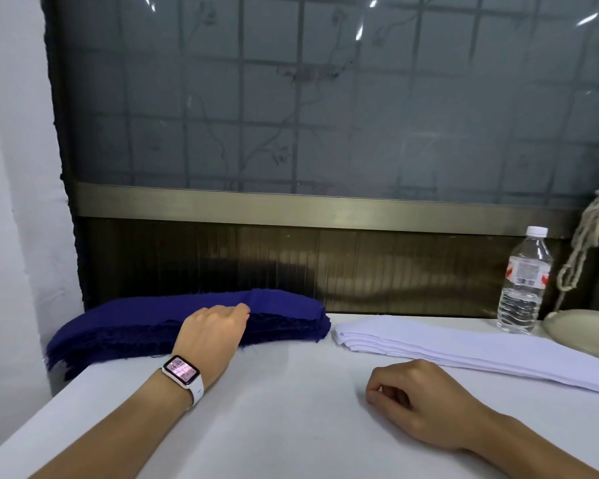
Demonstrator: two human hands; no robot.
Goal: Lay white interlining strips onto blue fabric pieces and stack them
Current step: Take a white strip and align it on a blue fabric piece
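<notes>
A thick stack of blue fabric pieces [284,312] lies along the back left of the white table [291,426]. My left hand [211,331], with a white watch on its wrist, reaches into the front edge of that stack, and its fingers pinch the top blue piece, which is lifted slightly at the middle. A stack of white interlining strips [464,347] runs from the table's middle back toward the right edge. My right hand [419,399] rests on the table in front of the white strips, fingers loosely curled, holding nothing.
A clear water bottle [524,281] with a white cap stands at the back right. Beside it sits a beige rounded object [581,330], with a knotted rope [588,236] hanging above. A glass panel and dark frame [325,209] close the back.
</notes>
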